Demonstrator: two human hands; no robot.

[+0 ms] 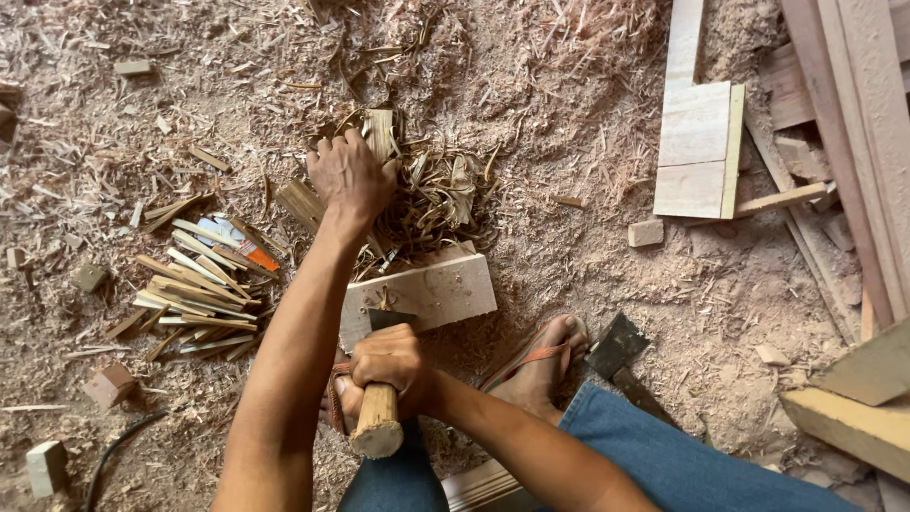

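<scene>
Centre frame: my right hand [384,365] grips the hatchet [379,398] over the block [436,289]; my left hand [349,175] clutches a wood piece [379,133]. Split sticks [194,289] already piled left; more remains.

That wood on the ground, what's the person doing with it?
The person sits on a sawdust-covered floor. Their right hand grips a wooden-handled hatchet, its blade resting on a pale wood block. Their left hand reaches into a heap of wood scraps. A pile of thin split sticks lies beside them.
</scene>
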